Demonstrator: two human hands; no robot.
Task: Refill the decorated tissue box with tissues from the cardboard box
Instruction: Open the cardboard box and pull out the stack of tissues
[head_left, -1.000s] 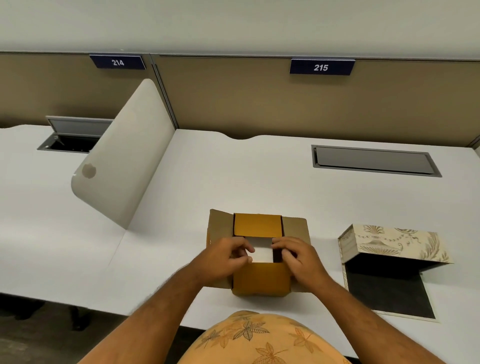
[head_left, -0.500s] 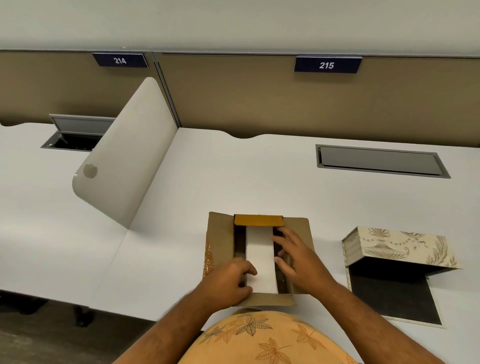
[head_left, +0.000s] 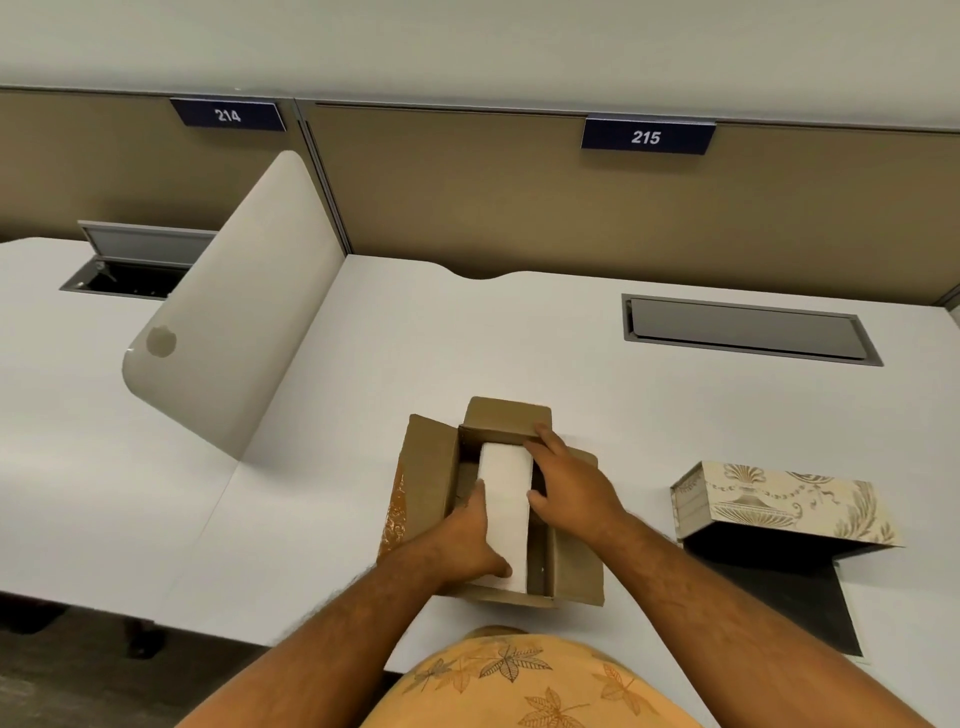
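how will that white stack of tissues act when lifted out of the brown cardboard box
The white stack of tissues is probably light and soft, so it may sag or fan apart unless squeezed. The left hand and right hand flank its long sides, which suits that.

Divider (head_left: 234, 332) – desk signs (head_left: 647, 136).

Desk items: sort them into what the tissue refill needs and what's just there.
Needed: cardboard box, tissue stack, decorated box, left hand, right hand.

Just there: divider panel, closed cable hatch, open cable hatch, number signs.
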